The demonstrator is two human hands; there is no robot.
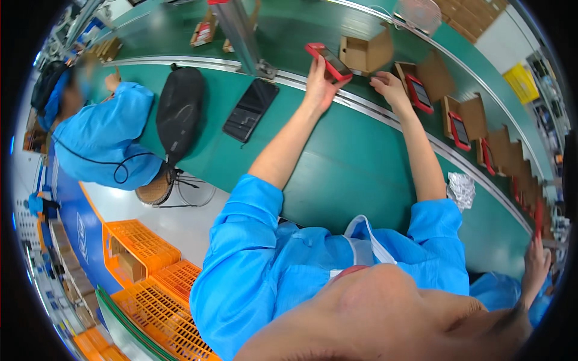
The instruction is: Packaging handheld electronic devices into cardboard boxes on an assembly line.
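1. Workbench (337, 174), green, long and curved by the lens, edged by a metal rail; the person's forearms reach across it to the far side.
2. Conveyor belt (301, 27), green, beyond the rail, carrying open cardboard boxes past the seat.
3. Co-worker's blue coat (105, 141), at the left end of the bench, with a black cord looped over it.
4. Orange crates (144, 253), stacked on the floor to the left, low enough to be reached from the seat, it seems.
5. Black bag (179, 111), lying lengthwise on the bench, well apart from the hands.
6. Black tablet (251, 109), flat on the bench near the rail, untouched.
7. Cardboard box (364, 53), open, on the belt just beyond both hands.
8. Row of red phones in boxes (460, 129), running down the belt to the right.
9. Left hand (318, 84), fingers closed around the red phone, lifting it clear of the belt.
10. Right hand (390, 87), fingers loosely curled, empty, resting at the rail near the box.
11. Red phone (328, 62), held tilted above the rail, screen up, just beside the open box.
12. Crumpled foil (461, 189), on the bench by the right elbow.
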